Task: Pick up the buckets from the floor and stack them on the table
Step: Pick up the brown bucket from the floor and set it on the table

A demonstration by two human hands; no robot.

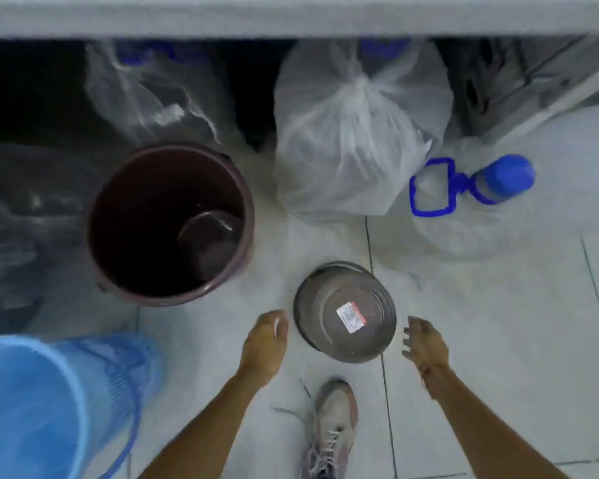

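Observation:
A grey bucket (344, 311) stands upside down on the tiled floor, a white and red label on its upturned bottom. My left hand (264, 342) hovers just left of it and my right hand (424, 345) just right of it, both empty with fingers apart, neither touching it. A larger dark maroon bucket (170, 224) stands upright to the left, open, with a small round object inside. The grey table edge (298, 19) runs along the top of the view.
A blue bucket (32, 406) with a blue mesh bag sits at bottom left. Clear plastic bags (357, 133) and a water jug with a blue cap (505, 178) crowd the space under the table. My shoe (332, 426) is just behind the grey bucket.

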